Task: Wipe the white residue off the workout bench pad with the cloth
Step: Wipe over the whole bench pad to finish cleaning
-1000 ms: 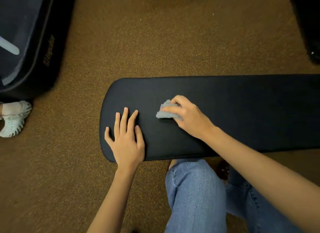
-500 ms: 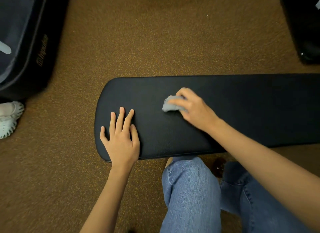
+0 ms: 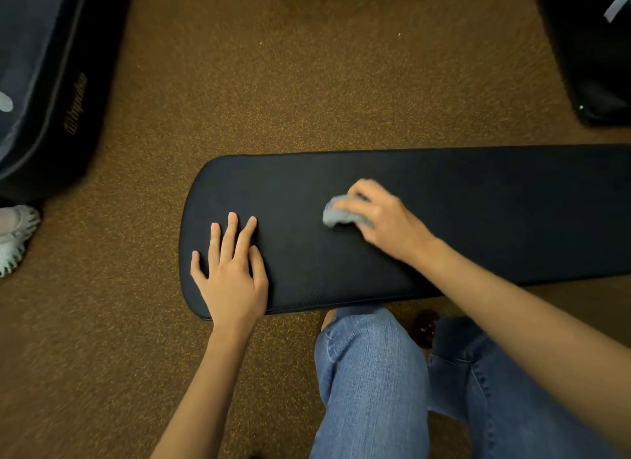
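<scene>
Brown speckled carpet floor (image 3: pixel 307 82) fills the view. Long black padded vinyl workout bench pad (image 3: pixel 478 212) runs from centre out to 3 o'clock, rounded end toward 9 o'clock. No white residue visible on the pad surface at this resolution. Large black case with grey piping (image 3: pixel 51 82) at 10 o'clock, another dark object (image 3: pixel 590 48) at 1 o'clock. Blue denim jeans legs (image 3: pixel 372 383) at 6 o'clock, knee just under the pad's near edge. White perforated clog shoe (image 3: pixel 13 236) at 9 o'clock, cut by the frame edge.

Left hand (image 3: pixel 232 274) flat on the pad's rounded end, fingers (image 3: pixel 232 233) straight and spread, holding nothing, palm over the near edge. Right hand (image 3: pixel 382 216) near pad centre, fingers curled over and gripping a small crumpled light grey cloth (image 3: pixel 338 214), pressing it on the pad; the cloth sticks out on the hand's 9 o'clock side. Hand and cloth are motion-blurred.

Versus 0.5 s ago: right hand and cloth sit slightly toward 6 o'clock on the pad, grip unchanged. Left hand same spot, same flat pose. Versus 1 s ago: the clog has slid further out of frame, so the camera has shifted.
</scene>
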Tool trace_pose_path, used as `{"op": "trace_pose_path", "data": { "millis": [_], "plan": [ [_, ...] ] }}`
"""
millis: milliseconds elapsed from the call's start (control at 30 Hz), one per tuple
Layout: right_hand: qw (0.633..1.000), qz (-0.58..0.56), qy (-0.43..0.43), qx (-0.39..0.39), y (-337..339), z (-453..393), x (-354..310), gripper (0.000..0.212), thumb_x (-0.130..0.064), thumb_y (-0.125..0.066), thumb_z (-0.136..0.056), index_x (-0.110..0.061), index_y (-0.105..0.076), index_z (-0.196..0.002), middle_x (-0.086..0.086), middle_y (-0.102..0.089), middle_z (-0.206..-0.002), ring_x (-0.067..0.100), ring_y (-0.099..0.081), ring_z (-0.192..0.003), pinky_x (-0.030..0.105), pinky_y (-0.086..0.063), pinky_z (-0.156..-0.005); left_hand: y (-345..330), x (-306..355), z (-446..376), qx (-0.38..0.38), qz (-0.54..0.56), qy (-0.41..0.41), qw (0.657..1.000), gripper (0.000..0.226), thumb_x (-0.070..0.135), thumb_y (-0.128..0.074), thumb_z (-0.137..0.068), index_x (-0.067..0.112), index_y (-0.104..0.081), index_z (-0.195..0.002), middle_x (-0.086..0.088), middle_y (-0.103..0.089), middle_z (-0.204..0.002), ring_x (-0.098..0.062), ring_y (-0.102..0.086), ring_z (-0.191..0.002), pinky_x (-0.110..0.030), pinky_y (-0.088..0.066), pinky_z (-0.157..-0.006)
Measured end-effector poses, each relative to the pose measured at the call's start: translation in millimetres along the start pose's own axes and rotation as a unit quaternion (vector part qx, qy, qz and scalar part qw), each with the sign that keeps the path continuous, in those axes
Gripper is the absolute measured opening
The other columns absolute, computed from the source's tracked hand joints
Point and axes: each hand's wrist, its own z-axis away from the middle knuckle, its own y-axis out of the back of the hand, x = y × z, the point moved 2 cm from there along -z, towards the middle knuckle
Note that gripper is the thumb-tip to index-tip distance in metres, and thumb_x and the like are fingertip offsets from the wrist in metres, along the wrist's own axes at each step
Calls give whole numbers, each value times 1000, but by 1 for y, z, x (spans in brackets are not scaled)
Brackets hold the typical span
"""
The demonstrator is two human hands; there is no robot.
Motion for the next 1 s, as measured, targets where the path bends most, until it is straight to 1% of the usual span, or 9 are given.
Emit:
{"op": "trace_pose_path", "data": {
  "millis": [133, 233, 333, 400, 500, 600, 733, 900, 1000],
  "plan": [
    [993, 6, -96, 70, -1, -4, 4, 27, 4, -56, -82, -2, -70, -104, 16, -54, -92, 32, -57, -86, 43, -50, -76, 0, 2, 0, -1, 4, 10, 1000, 47, 32, -31, -99, 38, -41, -144, 9, -31, -158, -15, -18, -149, -54, -13, -116],
    [999, -46, -23, -2, -9, 30, -28, 33, -4, -43, -84, -2, -69, -103, 16, -55, -94, 31, -56, -88, 39, -50, -80, 0, 4, 0, -2, 7, 17, 1000, 47, 32, -31, -98, 37, -43, -143, 9, -31, -158, -16, -19, -149, -55, -13, -116],
    [996, -47, 26, -68, 3, 55, -26, 34, -1, -44, -85, 0, -68, -109, 17, -57, -98, 31, -58, -91, 35, -49, -85, 2, 4, -2, -7, 11, 17, 1000, 47, 32, -31, -97, 36, -44, -142, 8, -33, -157, -16, -20, -149, -55, -14, -116],
    [1000, -10, 8, -29, 16, 51, 1, 31, 4, -49, -84, 1, -68, -107, 19, -56, -95, 34, -58, -86, 39, -50, -81, 3, 5, -3, -13, 8, 15, 1000, 47, 32, -33, -96, 36, -45, -142, 8, -34, -157, -16, -21, -148, -55, -16, -115],
    [994, 19, -93, 57, 27, 37, 32, 34, 13, -62, -79, -1, -69, -109, 18, -54, -95, 33, -58, -87, 44, -52, -76, 5, 12, -5, -22, 5, 36, 999, 43, 29, -38, -96, 31, -47, -138, 3, -35, -156, -21, -22, -148, -57, -18, -114],
    [995, -3, -92, 45, 18, 52, 13, 35, 12, -62, -77, -2, -69, -108, 16, -54, -97, 29, -55, -91, 38, -50, -80, 4, 38, -9, -34, 21, 71, 997, 46, 38, -33, -94, 29, -46, -137, -4, -32, -157, -26, -19, -148, -58, -15, -115],
    [999, -15, -33, -28, 27, 83, 2, 40, 8, -59, -79, -6, -67, -116, 14, -53, -99, 23, -52, -92, 28, -46, -85, -6, 88, -10, -44, 15, -12, 999, 49, 42, -32, -96, 33, -39, -143, -2, -27, -160, -26, -15, -149, -59, -11, -115],
    [985, 40, -147, 84, 43, 83, 38, 37, 8, -67, -80, -5, -68, -114, 16, -53, -97, 31, -56, -89, 44, -51, -78, -21, 130, -1, -78, 5, -117, 990, 50, 44, -31, -99, 36, -33, -148, 0, -21, -162, -24, -12, -150, -57, -12, -115],
    [992, 1, -118, 48, 38, 90, 14, 37, -23, -72, -87, -8, -68, -120, 9, -53, -103, 23, -53, -93, 33, -49, -82, -32, 131, 6, -100, -12, -122, 987, 53, 47, -27, -99, 38, -28, -151, 1, -20, -163, -24, -12, -150, -59, -14, -115]
  ]
}}
